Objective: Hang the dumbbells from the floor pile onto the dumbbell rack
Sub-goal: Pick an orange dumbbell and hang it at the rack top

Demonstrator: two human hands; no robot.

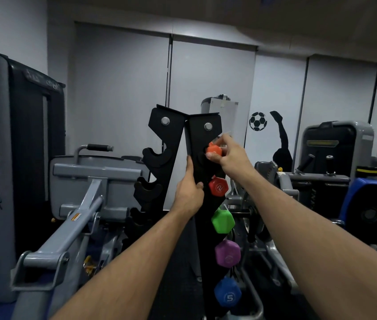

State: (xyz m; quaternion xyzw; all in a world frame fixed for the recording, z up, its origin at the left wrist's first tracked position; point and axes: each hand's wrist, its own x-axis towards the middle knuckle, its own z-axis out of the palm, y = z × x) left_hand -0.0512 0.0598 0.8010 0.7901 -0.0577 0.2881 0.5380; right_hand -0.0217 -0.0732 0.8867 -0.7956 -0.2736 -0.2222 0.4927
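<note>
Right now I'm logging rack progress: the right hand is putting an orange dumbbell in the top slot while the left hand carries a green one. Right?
Not quite. In the head view the left hand carries nothing; it grips the rack edge. The right hand does hold the orange dumbbell at the top slot.

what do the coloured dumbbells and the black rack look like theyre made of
Orange dumbbell and those below it: probably a metal core under a matte rubbery or vinyl coat, going by the soft sheen and rounded hex edges. Dumbbell rack: apparently black-painted sheet steel, with thin flat plates and shiny bolts.

place: gym | evidence: weight machines (85,181); dumbbell rack (202,144) with coloured dumbbells (223,221); football wall sticker (257,121)
</note>
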